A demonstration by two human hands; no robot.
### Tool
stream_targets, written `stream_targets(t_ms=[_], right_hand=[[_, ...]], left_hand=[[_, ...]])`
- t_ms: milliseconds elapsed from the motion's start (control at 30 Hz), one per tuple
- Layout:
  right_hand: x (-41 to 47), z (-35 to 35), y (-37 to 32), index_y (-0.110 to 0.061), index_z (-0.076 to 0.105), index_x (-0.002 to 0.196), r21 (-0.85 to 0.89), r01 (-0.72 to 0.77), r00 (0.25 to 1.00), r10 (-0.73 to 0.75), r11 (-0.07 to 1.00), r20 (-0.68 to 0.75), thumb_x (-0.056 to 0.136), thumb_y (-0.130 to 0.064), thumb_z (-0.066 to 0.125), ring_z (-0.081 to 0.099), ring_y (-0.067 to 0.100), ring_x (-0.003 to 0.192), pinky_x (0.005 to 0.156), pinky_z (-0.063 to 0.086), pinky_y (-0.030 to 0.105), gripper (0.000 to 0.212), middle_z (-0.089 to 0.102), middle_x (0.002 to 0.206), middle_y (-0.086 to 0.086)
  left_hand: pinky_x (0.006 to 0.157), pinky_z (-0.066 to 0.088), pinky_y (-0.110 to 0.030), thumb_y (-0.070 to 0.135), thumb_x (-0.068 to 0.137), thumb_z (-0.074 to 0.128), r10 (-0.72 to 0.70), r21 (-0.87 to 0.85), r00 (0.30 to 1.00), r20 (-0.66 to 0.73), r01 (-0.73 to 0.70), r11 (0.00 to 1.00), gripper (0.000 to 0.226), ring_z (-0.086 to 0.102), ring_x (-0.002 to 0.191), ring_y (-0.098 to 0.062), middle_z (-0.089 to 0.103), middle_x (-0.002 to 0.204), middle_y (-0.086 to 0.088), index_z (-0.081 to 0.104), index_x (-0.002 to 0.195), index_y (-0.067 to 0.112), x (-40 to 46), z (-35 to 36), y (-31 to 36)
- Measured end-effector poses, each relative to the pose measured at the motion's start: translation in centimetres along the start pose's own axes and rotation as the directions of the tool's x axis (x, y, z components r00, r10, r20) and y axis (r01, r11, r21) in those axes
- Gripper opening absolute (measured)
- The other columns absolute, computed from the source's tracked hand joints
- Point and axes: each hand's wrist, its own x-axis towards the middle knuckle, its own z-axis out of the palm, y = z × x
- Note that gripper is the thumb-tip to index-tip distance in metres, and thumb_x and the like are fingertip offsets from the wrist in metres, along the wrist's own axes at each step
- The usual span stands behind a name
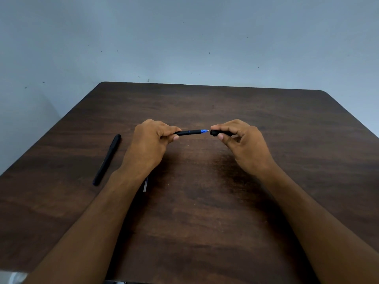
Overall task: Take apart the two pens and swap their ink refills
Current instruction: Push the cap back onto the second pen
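We see both hands held just above the middle of a dark wooden table [205, 201], which stands against a pale blue-grey wall [184, 37].

The left hand [150, 140] grasps a black pen [189, 132] by its left end, fingers and thumb curled round the barrel. The pen lies roughly level, running left to right, with its blue-tinted front section and fine tip pointing right. The tip is bare.

The right hand [240, 140] pinches a short black cap [220, 133] between thumb and forefinger, the other fingers curled behind it. The cap's open mouth faces left, in line with the pen tip. Tip and cap stand very near each other but apart, with a small gap between them.

A second pen [107, 159], black and capped, lies on the table to the left of the left hand, well apart from it. It runs slantwise, its far end toward the right and its near end toward the left.

Just beside the left wrist, on its right, a thin pale rod [145, 184] shows on the table, mostly hidden under the forearm. It may be a refill, but too little of it shows for us to be sure.

Both forearms reach in from the near edge, bare of sleeves.
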Motion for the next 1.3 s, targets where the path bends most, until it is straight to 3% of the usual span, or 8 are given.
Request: stream_targets(t_ms=[233, 400, 500, 633, 800, 1000, 1133, 1300], right_hand=[[-0.1, 0.2, 0.0, -0.022, 0.072, 0.117, 0.023, 0.008, 1.0, -0.008, 1.0, -0.005, 0.093, -0.011, 0.066, 0.061, 0.003, 0.097, 0.078, 0.043, 0.004, 0.027, 0.066, 0.105, -0.01], [-0.1, 0.4, -0.3, -0.02, 0.072, 0.118, -0.003, 0.022, 1.0, -0.022, 1.0, -0.002, 0.093, -0.01, 0.065, 0.059, -0.002, 0.094, 0.079, 0.043, 0.004, 0.028, 0.066, 0.105, -0.009], [-0.1, 0.3, -0.2, -0.02, 0.072, 0.118, -0.004, 0.001, 1.0, -0.001, 1.0, -0.031, 0.093, -0.01, 0.065, 0.057, -0.004, 0.091, 0.078, 0.042, 0.004, 0.027, 0.065, 0.104, -0.009], [-0.1, 0.3, 0.0, -0.021, 0.072, 0.118, -0.02, -0.018, 0.999, 0.017, 1.0, -0.036, 0.094, -0.011, 0.065, 0.058, -0.002, 0.092, 0.078, 0.04, 0.002, 0.027, 0.065, 0.105, -0.008], [-0.2, 0.6, -0.3, -0.021, 0.073, 0.118, -0.029, 0.016, 1.0, -0.016, 0.999, -0.018, 0.093, -0.011, 0.065, 0.059, 0.001, 0.092, 0.077, 0.042, 0.004, 0.028, 0.065, 0.102, -0.007], [-0.3, 0.9, -0.6, -0.02, 0.072, 0.119, -0.056, 0.03, 1.0, -0.03, 0.998, 0.007, 0.093, -0.011, 0.066, 0.057, -0.003, 0.093, 0.082, 0.042, 0.003, 0.029, 0.064, 0.104, -0.01], [-0.2, 1.2, -0.7, -0.02, 0.072, 0.119, -0.053, 0.027, 1.0, -0.026, 0.998, 0.014, 0.092, -0.01, 0.067, 0.058, -0.004, 0.093, 0.084, 0.042, 0.003, 0.03, 0.066, 0.105, -0.011], [-0.3, 1.5, -1.0, -0.02, 0.073, 0.114, -0.02, -0.015, 1.0, 0.015, 1.0, 0.012, 0.09, -0.015, 0.07, 0.062, -0.001, 0.093, 0.082, 0.043, 0.002, 0.025, 0.07, 0.103, -0.01]], left_hand=[[0.071, 0.035, 0.002, 0.016, 0.089, 0.071, 0.008, 0.029, 1.0, 0.015, -0.009, 1.0, 0.025, 0.058, 0.079, -0.001, 0.076, 0.095, 0.003, 0.075, 0.113, 0.021, -0.1, 0.3, 0.1], [0.078, 0.048, -0.018, 0.017, 0.09, 0.07, -0.003, 0.033, 1.0, 0.02, 0.003, 0.999, 0.025, 0.065, 0.085, -0.009, 0.076, 0.098, 0.002, 0.074, 0.114, 0.021, -0.2, 0.4, 0.2], [0.072, 0.037, -0.005, 0.015, 0.087, 0.073, 0.003, -0.003, 0.999, -0.043, -0.003, 1.0, 0.023, 0.062, 0.082, -0.005, 0.077, 0.096, 0.002, 0.076, 0.11, 0.02, -0.2, 0.4, -0.1], [0.072, 0.035, -0.001, 0.015, 0.086, 0.074, 0.017, -0.008, 0.999, -0.041, -0.018, 1.0, 0.023, 0.063, 0.081, -0.004, 0.077, 0.094, 0.004, 0.077, 0.108, 0.02, -0.2, 0.5, -0.2], [0.072, 0.038, -0.005, 0.016, 0.087, 0.073, 0.029, -0.009, 0.999, -0.019, -0.029, 1.0, 0.024, 0.065, 0.083, -0.009, 0.077, 0.094, 0.003, 0.077, 0.11, 0.02, -0.3, 0.7, 0.1], [0.071, 0.036, 0.001, 0.016, 0.087, 0.073, 0.029, -0.017, 1.0, -0.004, -0.029, 0.999, 0.023, 0.063, 0.079, -0.005, 0.076, 0.09, 0.006, 0.077, 0.11, 0.022, -0.4, 0.7, 0.6], [0.071, 0.044, -0.013, 0.019, 0.085, 0.075, 0.039, -0.028, 0.999, -0.002, -0.039, 0.999, 0.022, 0.063, 0.077, -0.009, 0.075, 0.086, 0.006, 0.077, 0.107, 0.024, -0.5, 0.6, 0.9], [0.071, 0.043, -0.008, 0.021, 0.084, 0.075, 0.052, -0.014, 0.999, 0.01, -0.051, 0.999, 0.023, 0.061, 0.077, -0.005, 0.075, 0.088, 0.008, 0.077, 0.106, 0.025, -0.5, 0.8, 1.2]])
